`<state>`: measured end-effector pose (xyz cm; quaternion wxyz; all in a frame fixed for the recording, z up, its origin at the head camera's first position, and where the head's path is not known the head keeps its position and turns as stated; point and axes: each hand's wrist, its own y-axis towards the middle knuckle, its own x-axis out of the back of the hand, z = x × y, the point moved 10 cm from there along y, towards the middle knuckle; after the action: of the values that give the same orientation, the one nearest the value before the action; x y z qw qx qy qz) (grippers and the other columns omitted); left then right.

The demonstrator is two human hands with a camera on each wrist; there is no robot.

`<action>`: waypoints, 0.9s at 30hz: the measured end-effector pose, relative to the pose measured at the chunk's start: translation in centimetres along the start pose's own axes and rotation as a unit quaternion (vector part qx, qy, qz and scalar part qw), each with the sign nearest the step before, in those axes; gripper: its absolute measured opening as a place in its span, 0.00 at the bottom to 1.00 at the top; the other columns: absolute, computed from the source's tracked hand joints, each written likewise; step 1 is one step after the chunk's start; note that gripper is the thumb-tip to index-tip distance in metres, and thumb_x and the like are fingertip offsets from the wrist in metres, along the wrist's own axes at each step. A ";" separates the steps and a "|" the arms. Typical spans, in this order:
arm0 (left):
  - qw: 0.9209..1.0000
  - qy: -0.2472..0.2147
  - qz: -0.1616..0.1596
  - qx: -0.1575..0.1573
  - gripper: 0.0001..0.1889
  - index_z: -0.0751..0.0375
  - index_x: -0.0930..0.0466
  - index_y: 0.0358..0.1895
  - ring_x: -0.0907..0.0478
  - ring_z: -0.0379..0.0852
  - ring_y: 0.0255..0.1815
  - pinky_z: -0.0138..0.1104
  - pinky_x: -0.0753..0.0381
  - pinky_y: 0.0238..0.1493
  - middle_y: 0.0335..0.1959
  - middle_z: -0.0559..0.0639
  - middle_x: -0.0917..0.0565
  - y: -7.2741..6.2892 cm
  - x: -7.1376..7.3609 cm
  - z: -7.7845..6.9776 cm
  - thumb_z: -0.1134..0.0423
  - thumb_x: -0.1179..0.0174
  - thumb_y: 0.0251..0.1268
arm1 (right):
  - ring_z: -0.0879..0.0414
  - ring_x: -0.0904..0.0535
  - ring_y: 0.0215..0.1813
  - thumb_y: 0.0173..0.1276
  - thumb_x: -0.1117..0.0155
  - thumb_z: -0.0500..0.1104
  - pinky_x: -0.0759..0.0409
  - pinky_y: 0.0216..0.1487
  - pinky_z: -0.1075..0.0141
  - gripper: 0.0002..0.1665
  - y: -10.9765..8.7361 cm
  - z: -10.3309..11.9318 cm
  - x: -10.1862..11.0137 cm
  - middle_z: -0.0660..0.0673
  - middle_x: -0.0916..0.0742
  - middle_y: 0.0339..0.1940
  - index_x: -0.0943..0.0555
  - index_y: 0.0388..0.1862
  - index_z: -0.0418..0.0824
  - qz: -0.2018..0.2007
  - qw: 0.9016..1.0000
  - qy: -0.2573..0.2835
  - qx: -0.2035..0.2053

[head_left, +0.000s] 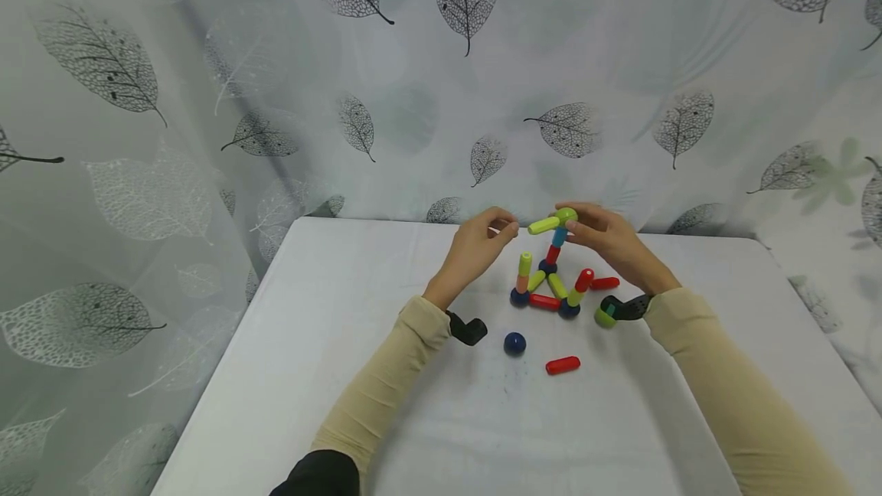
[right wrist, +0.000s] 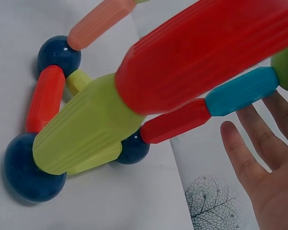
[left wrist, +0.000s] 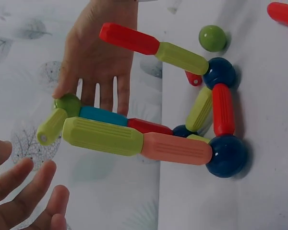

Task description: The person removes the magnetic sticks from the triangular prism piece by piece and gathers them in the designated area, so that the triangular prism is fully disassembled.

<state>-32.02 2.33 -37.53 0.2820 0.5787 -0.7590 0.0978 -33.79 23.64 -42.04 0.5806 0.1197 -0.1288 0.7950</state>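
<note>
1. Two hands are up over the far half of the white cloth-covered desk (head_left: 344, 373), one on either side of a small structure of coloured plastic rods and balls (head_left: 547, 289).
2. My right hand (head_left: 609, 239) is at the top of that structure: its fingers (head_left: 575, 230) touch the green plastic ball (head_left: 566, 214) that caps the leaning red-and-blue rod column (head_left: 555, 245). I cannot tell whether they pinch it or only steady it.
3. A short lime-green plastic rod (head_left: 543, 225) sticks out sideways from that ball towards my left hand (head_left: 475, 247).
4. My left hand is just beside the rod's free end, fingers loosely curled and holding nothing; the left wrist view shows them spread and apart from the rod.
5. The structure's base sits on the desk: dark blue plastic balls (head_left: 518, 297) joined by red and lime rods.
6. Loose on the desk nearer me lie a single dark blue ball (head_left: 514, 343) and a red plastic rod (head_left: 563, 364).
</note>
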 end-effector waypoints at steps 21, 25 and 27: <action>0.998 0.015 0.069 -0.006 0.17 0.54 0.15 0.61 0.11 0.46 0.47 0.31 0.16 0.42 0.44 0.49 0.07 3.0 -3.4 -1.3 0.52 0.39 0.78 | 0.37 0.30 0.78 0.84 0.46 0.54 0.33 0.77 0.38 0.34 0.2 0.2 -0.5 0.39 0.29 0.78 0.35 0.81 0.43 0.021 0.999 -0.019 0.021; 0.996 0.025 0.079 -0.015 0.18 0.51 0.16 0.65 0.12 0.44 0.45 0.29 0.18 0.38 0.45 0.50 0.07 2.9 -3.7 -1.7 0.54 0.40 0.79 | 0.39 0.29 0.77 0.84 0.47 0.54 0.32 0.76 0.39 0.33 0.1 0.3 -0.5 0.39 0.28 0.77 0.36 0.81 0.42 0.027 0.999 -0.029 0.024; 0.996 0.025 0.087 -0.019 0.18 0.50 0.17 0.67 0.13 0.43 0.44 0.28 0.18 0.36 0.47 0.52 0.08 2.9 -3.9 -1.8 0.55 0.41 0.79 | 0.41 0.28 0.77 0.84 0.47 0.54 0.31 0.76 0.42 0.33 0.1 0.3 -0.4 0.40 0.28 0.77 0.35 0.81 0.43 0.026 0.999 -0.028 0.024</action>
<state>-33.44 7.33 -37.64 0.3020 0.5028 -0.8007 0.1221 -33.78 23.12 -41.93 0.5528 0.1521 -0.1291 0.8091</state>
